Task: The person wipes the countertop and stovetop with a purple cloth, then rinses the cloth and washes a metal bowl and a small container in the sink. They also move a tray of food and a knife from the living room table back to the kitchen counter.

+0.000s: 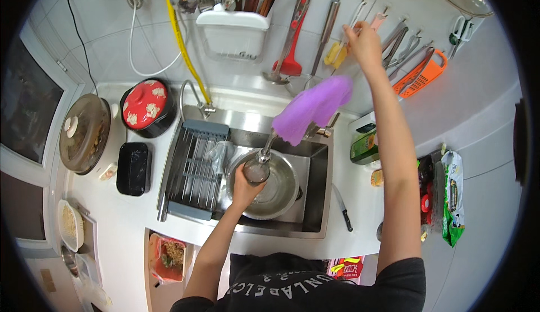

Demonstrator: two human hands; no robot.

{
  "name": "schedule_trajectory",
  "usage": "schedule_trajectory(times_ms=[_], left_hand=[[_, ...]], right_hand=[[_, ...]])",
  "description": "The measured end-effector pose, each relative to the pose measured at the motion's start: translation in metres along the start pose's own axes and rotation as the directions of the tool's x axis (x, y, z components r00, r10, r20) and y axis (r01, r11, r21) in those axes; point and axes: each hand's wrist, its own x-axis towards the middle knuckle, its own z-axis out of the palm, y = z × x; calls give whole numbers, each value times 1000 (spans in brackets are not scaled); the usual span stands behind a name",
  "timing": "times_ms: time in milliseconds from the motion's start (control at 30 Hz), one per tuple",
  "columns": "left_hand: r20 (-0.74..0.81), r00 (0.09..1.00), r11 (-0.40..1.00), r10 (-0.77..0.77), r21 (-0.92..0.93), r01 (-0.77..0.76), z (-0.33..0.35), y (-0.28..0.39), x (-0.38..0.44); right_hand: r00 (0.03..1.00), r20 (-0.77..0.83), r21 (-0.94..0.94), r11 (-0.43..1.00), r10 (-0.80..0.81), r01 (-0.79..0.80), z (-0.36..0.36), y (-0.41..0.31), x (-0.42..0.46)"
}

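My left hand [247, 189] grips a clear glass [256, 172] below the mouth of the faucet [265, 154], above a round metal basin [276, 185] in the steel sink [312, 185]. My right hand [363, 44] is raised to the wall hooks, its fingers closed around the light handle of a yellow sponge brush [336, 55] beside a pink-handled tool [378, 20]. Whether the brush still hangs on its hook cannot be told. A purple cloth [312, 107] drapes over the faucet's neck, between my hands.
A drying rack [196, 168] with a plastic bag spans the sink's left side. The knife [344, 211] lies on the right counter, near a green bottle [365, 147]. Left stand a red-lidded pot [145, 105] and a black tray [133, 168]. Ladles and an orange grater [422, 73] hang on the wall.
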Motion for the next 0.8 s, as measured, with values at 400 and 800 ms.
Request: schedule_trajectory(times_ms=[400, 800], left_hand=[[70, 997, 1000, -11, 18, 10, -3, -4, -3], [117, 993, 999, -31, -40, 36, 0, 9, 7]], right_hand=[[803, 581, 554, 658, 132, -509, -70, -42, 15], [709, 673, 589, 428, 210, -686, -78, -38, 27]])
